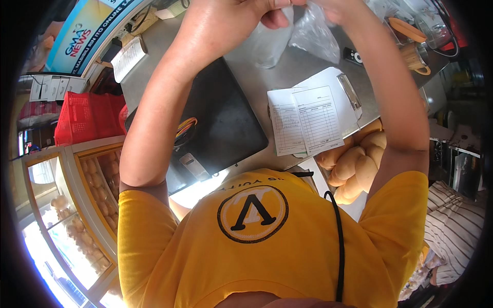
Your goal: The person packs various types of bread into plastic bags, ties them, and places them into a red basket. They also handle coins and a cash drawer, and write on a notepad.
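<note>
At the top edge, my left hand has its fingers curled at the top of a clear plastic bag with cloudy, pale contents that I cannot make out. My right hand, blurred and partly cut off by the frame, meets it from the right. Crumpled clear plastic hangs beside the bag, just under the right hand. Both hands seem to grip the plastic near its top, where the fingertips come together. The exact hold is partly hidden by the fingers and the frame's edge.
On the metal table lie a black flat case, a clipboard, printed slips and a remote control. Mugs stand at the upper right. Bread is below the table edge. A red crate and glass display case stand left.
</note>
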### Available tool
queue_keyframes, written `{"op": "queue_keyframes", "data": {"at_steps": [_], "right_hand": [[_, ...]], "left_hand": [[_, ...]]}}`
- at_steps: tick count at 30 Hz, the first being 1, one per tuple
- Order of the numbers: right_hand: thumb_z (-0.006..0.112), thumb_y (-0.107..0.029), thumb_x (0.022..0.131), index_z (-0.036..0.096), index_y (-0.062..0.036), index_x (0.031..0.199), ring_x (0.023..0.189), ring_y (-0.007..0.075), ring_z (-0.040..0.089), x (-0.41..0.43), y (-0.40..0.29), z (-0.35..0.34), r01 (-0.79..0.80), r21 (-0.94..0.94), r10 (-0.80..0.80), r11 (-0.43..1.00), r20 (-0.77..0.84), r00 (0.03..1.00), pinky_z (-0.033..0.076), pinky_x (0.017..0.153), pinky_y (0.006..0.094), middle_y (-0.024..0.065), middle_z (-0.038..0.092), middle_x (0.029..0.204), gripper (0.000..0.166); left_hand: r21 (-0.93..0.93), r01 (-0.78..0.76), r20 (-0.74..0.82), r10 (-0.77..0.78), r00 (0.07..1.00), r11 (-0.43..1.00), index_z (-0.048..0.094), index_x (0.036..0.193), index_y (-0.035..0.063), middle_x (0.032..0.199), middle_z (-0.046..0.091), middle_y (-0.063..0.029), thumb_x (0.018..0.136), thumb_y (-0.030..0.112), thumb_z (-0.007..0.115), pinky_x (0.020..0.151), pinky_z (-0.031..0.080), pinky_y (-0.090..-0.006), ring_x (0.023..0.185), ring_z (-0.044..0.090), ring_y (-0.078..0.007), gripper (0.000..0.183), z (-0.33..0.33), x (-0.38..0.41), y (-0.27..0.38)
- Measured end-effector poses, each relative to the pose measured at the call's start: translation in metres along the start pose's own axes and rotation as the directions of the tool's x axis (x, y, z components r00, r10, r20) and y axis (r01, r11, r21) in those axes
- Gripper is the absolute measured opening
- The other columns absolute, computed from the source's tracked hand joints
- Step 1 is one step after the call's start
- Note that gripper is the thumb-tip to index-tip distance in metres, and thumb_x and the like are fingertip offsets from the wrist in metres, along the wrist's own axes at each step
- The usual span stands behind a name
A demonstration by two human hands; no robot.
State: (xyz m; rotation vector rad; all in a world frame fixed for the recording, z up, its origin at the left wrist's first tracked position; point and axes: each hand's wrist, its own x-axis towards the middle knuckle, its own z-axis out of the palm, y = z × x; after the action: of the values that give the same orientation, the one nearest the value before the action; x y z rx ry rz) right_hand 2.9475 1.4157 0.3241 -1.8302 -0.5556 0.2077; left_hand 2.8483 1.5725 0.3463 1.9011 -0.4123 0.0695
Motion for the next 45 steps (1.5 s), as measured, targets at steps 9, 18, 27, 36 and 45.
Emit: {"op": "queue_keyframes", "data": {"at_steps": [9,18,27,36,45], "right_hand": [[0.054,-0.025,0.094,0.055,-0.0067,0.112,0.063,0.0125,0.06,-0.045,0.031,0.034,0.215,0.358,-0.128,0.909,-0.253,0.959,0.046,0.051,0.0224,0.0103,0.063,0.086,0.025],[0.058,-0.003,0.084,0.065,0.0025,0.095,0.068,0.0167,0.062,-0.044,0.072,0.028,0.286,-0.71,-0.62,0.644,-0.265,0.738,0.048,0.06,0.0315,0.0056,0.067,0.08,0.014],[0.042,-0.019,0.094,0.056,0.0026,0.105,0.07,0.0198,0.063,-0.031,0.085,-0.01,-0.322,0.836,0.094,0.444,0.314,0.945,0.044,0.046,0.0268,0.0132,0.064,0.086,0.028],[0.061,-0.022,0.085,0.063,0.0026,0.098,0.069,0.0185,0.062,-0.013,0.074,0.014,-0.017,0.49,0.2,0.872,-0.325,0.924,0.048,0.066,0.0299,0.0131,0.068,0.085,0.027],[0.06,-0.028,0.086,0.068,-0.0087,0.097,0.095,0.035,0.063,-0.024,0.154,0.008,-0.421,-0.74,0.316,0.525,-0.291,0.903,0.05,0.078,0.046,0.0158,0.066,0.102,0.024]], "left_hand": [[-0.066,-0.312,-0.132,0.302,0.944,0.948,0.065,0.093,-0.0008,0.082,0.065,-0.0062,0.091,0.004,0.056,0.069,0.049,-0.0275,0.073,0.059,-0.014,0.011,0.014,0.068,-0.082],[-0.264,0.046,0.137,-0.009,0.991,0.963,0.059,0.097,0.0023,0.082,0.059,-0.0023,0.095,0.012,0.054,0.066,0.044,-0.0238,0.074,0.054,-0.0086,0.011,0.018,0.069,-0.097],[0.12,-0.481,0.08,0.475,0.877,0.868,0.065,0.108,0.0173,0.099,0.062,-0.0006,0.083,0.018,0.072,0.085,0.043,-0.0259,0.099,0.053,-0.0107,0.026,0.011,0.045,-0.092],[-0.611,-0.113,0.04,0.173,0.984,0.784,0.06,0.096,0.0064,0.091,0.063,-0.0007,0.096,0.012,0.053,0.077,0.046,-0.03,0.088,0.058,-0.0122,0.009,0.0,0.066,-0.109],[0.041,0.259,0.376,-0.255,0.891,0.965,0.055,0.085,0.005,0.071,0.055,0.0006,0.094,0.013,0.053,0.076,0.041,-0.0262,0.072,0.05,-0.0091,0.012,-0.048,0.015,-0.211]]}}
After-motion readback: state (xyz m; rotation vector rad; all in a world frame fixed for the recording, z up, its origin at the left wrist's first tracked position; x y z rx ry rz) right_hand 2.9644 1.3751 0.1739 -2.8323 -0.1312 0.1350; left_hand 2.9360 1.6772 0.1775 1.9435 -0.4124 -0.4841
